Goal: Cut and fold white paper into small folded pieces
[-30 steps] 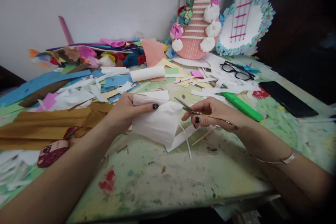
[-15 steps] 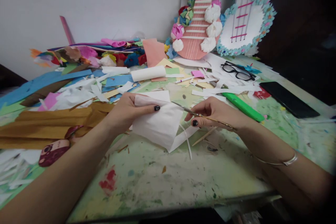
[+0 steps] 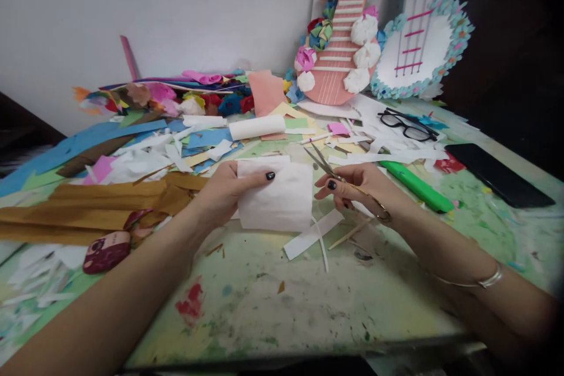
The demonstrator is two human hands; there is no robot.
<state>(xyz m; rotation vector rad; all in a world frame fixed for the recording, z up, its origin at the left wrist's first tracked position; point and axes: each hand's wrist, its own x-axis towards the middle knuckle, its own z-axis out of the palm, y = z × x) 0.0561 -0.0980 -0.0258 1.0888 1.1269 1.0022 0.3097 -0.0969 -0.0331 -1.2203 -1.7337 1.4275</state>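
Just right of the white paper (image 3: 282, 202), the right hand (image 3: 356, 185) grips the scissors (image 3: 324, 164) tight. Half a second ago the blades were touching the paper's top edge. Now they have pulled away and point up and back, a little open, not touching it. So that snip looks finished, I think.

The left hand (image 3: 224, 191) pinches the white paper by its left side, thumb on top. It has turned the sheet squarer and holds it just above the worktop (image 3: 308, 305).

Just below the white paper lies a white strip (image 3: 312, 234). Left of it sits a pile of brown paper (image 3: 101, 205). Well to its right lie a green pen (image 3: 416, 186), glasses (image 3: 408, 126) and a phone (image 3: 500, 173). I see no box or bowl.
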